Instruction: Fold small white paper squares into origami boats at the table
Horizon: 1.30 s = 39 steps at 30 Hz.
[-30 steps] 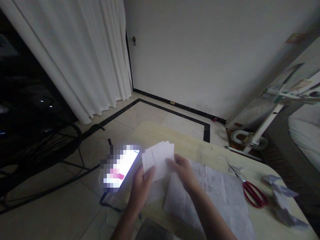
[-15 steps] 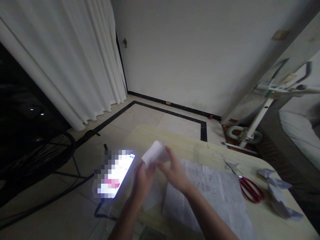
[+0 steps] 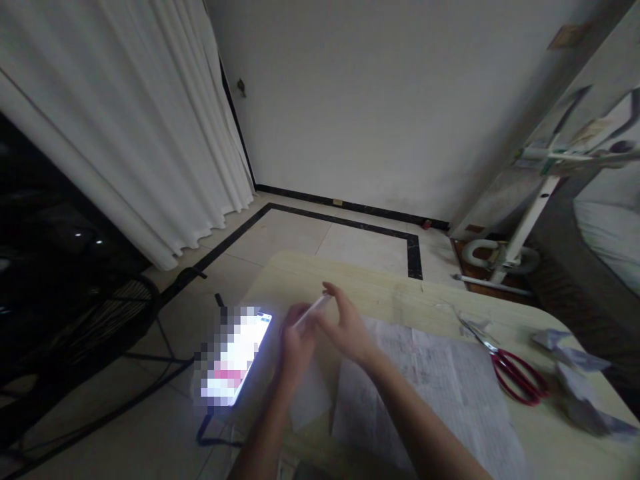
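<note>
A small piece of white paper (image 3: 316,312), seen almost edge-on, is held between both hands above the table. My left hand (image 3: 299,339) is closed on its near lower end. On the far end, the fingers and thumb of my right hand (image 3: 345,327) grip it. Whether the paper is folded or layered is hard to tell. Under my right forearm lies a large printed sheet (image 3: 430,387). A plain white sheet (image 3: 310,400) rests below my left hand. Left of the hands stands a lit phone (image 3: 237,357), its screen partly pixelated.
Red-handled scissors (image 3: 520,377) lie on the pale table (image 3: 400,293), right of the printed sheet. Crumpled paper pieces (image 3: 585,393) sit near its right edge. A dark woven chair (image 3: 120,300) stands left, a white curtain (image 3: 150,120) behind it, and exercise equipment (image 3: 530,213) at the right.
The white paper has turned from showing its broad face to nearly edge-on. Both hands have shifted slightly with it, and the whole view has moved a little.
</note>
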### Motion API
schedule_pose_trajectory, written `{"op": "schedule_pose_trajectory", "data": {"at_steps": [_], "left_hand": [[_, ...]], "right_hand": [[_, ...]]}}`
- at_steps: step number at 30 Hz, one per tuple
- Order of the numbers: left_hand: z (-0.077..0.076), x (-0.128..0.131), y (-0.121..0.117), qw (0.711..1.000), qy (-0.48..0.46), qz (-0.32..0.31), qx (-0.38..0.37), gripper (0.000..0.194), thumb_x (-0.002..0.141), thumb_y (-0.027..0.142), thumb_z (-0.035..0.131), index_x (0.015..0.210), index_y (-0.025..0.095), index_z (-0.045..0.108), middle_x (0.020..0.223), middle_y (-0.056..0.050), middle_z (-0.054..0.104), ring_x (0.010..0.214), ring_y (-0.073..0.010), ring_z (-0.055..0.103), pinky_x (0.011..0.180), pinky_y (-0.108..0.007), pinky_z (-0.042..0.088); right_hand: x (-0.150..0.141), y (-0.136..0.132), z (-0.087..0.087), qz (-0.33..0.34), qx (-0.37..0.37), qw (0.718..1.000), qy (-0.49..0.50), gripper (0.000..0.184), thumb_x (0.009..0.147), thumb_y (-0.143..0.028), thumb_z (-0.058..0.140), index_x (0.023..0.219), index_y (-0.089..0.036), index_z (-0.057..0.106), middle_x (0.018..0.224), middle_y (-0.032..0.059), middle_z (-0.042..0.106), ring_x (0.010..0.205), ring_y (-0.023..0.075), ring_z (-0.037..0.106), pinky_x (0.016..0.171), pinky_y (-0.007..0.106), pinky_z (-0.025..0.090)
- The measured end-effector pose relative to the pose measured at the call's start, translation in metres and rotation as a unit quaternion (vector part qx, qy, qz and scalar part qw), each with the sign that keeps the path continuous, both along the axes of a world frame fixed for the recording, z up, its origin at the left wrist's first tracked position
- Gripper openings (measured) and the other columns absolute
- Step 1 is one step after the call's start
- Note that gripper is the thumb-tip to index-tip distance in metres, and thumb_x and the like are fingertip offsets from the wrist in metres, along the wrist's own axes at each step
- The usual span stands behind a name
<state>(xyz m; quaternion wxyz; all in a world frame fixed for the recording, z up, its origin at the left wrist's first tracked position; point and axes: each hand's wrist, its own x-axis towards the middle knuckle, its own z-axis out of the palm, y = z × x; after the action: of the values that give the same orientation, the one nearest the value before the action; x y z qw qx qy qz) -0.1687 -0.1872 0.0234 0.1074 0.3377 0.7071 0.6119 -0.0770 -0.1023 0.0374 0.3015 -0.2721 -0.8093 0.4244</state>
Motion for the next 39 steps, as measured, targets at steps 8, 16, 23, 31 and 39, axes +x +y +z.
{"op": "schedule_pose_trajectory", "data": {"at_steps": [8, 16, 23, 31, 39], "left_hand": [[0.003, -0.001, 0.007, 0.997, -0.058, 0.041, -0.004, 0.029, 0.075, 0.042, 0.063, 0.088, 0.016, 0.062, 0.084, -0.008, 0.069, 0.081, -0.0244, 0.067, 0.074, -0.036, 0.052], [-0.007, 0.004, 0.016, 0.996, -0.066, 0.037, 0.044, 0.023, 0.078, 0.032, 0.059, 0.096, 0.017, 0.060, 0.094, -0.009, 0.068, 0.089, -0.0217, 0.065, 0.078, -0.034, 0.052], [-0.010, 0.002, 0.018, 0.995, -0.088, 0.034, 0.030, 0.021, 0.077, 0.031, 0.058, 0.092, 0.017, 0.060, 0.087, -0.008, 0.068, 0.082, -0.0218, 0.066, 0.074, -0.033, 0.052], [-0.008, -0.008, 0.002, 0.994, -0.038, 0.102, 0.033, 0.031, 0.078, 0.032, 0.059, 0.104, 0.016, 0.057, 0.098, -0.010, 0.066, 0.088, -0.0222, 0.065, 0.073, -0.031, 0.052], [0.001, -0.014, -0.004, 0.991, -0.102, 0.073, 0.044, 0.036, 0.079, 0.031, 0.060, 0.111, 0.016, 0.052, 0.099, -0.011, 0.066, 0.088, -0.0214, 0.067, 0.074, -0.031, 0.054]], "right_hand": [[-0.011, -0.004, 0.002, -0.032, -0.070, 0.996, 0.049, 0.046, 0.087, -0.044, 0.055, 0.127, -0.020, 0.050, 0.122, 0.0111, 0.060, 0.115, 0.0238, 0.054, 0.100, 0.040, 0.039], [-0.029, 0.000, -0.015, -0.100, -0.144, 0.977, 0.121, 0.026, 0.089, -0.040, 0.048, 0.103, -0.020, 0.057, 0.095, 0.0055, 0.064, 0.092, 0.0194, 0.059, 0.084, 0.032, 0.045], [-0.028, -0.003, -0.018, -0.090, -0.171, 0.974, 0.122, 0.029, 0.091, -0.039, 0.045, 0.109, -0.020, 0.056, 0.098, 0.0064, 0.064, 0.096, 0.0198, 0.060, 0.086, 0.033, 0.046], [-0.003, 0.000, -0.020, -0.071, -0.073, 0.993, 0.055, 0.028, 0.087, -0.031, 0.052, 0.112, -0.018, 0.060, 0.102, 0.0087, 0.067, 0.098, 0.0213, 0.061, 0.090, 0.036, 0.045], [-0.004, 0.004, 0.000, -0.010, -0.092, 0.996, -0.006, 0.016, 0.082, -0.019, 0.051, 0.082, -0.016, 0.067, 0.075, 0.0046, 0.068, 0.067, 0.0168, 0.060, 0.061, 0.027, 0.044]]}}
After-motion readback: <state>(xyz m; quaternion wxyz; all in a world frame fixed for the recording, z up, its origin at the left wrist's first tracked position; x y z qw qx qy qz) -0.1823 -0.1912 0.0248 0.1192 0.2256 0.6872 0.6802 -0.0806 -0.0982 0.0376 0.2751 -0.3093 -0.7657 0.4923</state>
